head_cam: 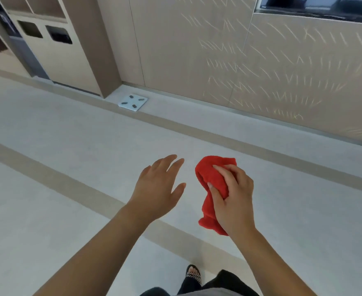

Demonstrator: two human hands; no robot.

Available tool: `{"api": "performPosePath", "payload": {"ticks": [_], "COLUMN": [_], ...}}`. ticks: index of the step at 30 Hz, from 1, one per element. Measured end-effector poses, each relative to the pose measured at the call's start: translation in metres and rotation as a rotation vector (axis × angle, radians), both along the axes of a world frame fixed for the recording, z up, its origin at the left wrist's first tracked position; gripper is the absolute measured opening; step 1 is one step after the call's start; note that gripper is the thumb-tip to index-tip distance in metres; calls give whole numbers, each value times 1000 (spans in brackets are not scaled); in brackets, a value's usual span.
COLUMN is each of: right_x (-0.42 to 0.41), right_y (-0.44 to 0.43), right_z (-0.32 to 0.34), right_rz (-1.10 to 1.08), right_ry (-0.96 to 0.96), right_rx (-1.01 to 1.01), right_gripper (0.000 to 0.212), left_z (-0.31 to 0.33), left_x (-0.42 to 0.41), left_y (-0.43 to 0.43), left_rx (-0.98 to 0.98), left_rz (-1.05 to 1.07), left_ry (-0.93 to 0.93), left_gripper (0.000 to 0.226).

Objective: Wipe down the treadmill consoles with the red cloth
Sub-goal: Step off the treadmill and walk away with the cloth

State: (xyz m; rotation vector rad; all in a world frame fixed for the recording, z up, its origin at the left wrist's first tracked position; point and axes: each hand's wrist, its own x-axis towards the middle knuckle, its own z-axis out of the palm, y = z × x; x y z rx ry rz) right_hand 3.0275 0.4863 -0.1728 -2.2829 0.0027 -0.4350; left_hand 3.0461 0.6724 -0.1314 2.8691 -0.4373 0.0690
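A bunched red cloth [210, 180] hangs in my right hand [233, 195], which grips it around the middle with fingers and thumb closed on the fabric. Its lower end dangles below my wrist. My left hand [158, 186] is held out just left of the cloth, palm down, fingers spread and holding nothing. A small gap separates it from the cloth. Both hands are above a pale floor. No treadmill or console is in view.
A white bathroom scale [133, 102] lies on the floor against the beige panelled wall [218, 60]. A cabinet with two dark bin openings [45, 35] stands at the back left. A dark screen [316, 5] is mounted top right. My foot [194, 274] shows below.
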Motion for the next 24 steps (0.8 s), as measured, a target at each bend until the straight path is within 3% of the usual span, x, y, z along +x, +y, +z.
{"api": "performPosePath", "payload": {"ticks": [11, 24], "right_x": [245, 555], "right_y": [110, 263], "right_z": [-15, 0], "right_rz": [368, 380], "right_ry": [44, -7], "right_rx": [3, -33], "right_gripper": [38, 38], "left_z": [-16, 2], "left_x": [199, 502], "left_y": [105, 267], "left_rx": [-63, -28], "left_rz": [330, 401], "left_ry": [83, 26], "left_gripper": [59, 58]}}
